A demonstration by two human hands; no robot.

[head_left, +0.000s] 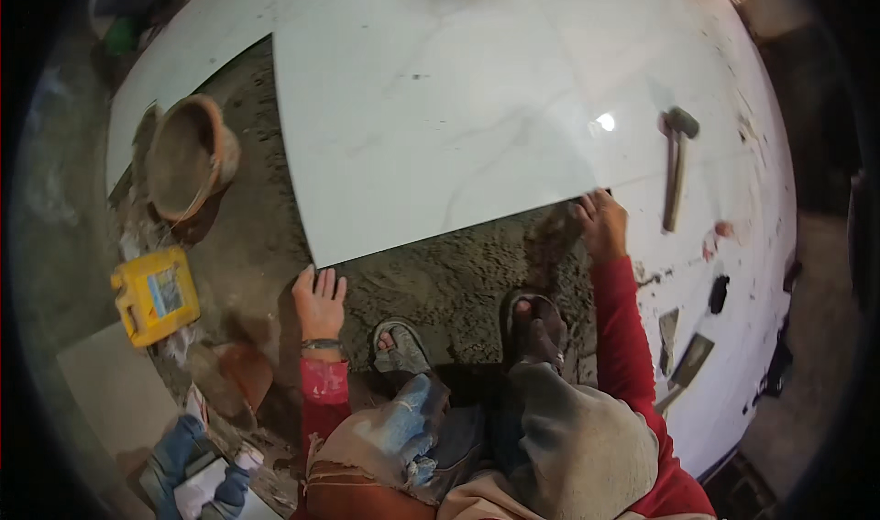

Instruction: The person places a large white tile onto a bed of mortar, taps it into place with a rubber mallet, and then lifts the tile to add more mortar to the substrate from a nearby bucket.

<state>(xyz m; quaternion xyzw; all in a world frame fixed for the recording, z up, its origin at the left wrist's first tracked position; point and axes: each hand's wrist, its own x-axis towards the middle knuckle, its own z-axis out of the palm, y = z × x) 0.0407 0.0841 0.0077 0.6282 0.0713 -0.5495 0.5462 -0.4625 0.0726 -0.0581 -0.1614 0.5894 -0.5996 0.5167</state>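
Observation:
A large white marble-patterned floor tile (422, 126) lies in front of me, its near edge over rough grey mortar (449, 286). My left hand (320, 307) is at the tile's near left corner, fingers stretched out and a little apart, with the fingertips at or just short of the edge. At the near right corner, my right hand (603, 228) has its fingers bent and closed against the tile edge. The undersides of the fingers are hidden there. Both of my sandalled feet stand on the mortar between my hands.
To the left are a round mortar-caked basin (188, 158), a yellow jerrycan (156, 295) and a reddish-brown bowl-like object (246, 378). A mallet (676, 167) lies on laid white tiles (733, 337) at right, near a flat dark strip (691, 359) and a black scrap (719, 293).

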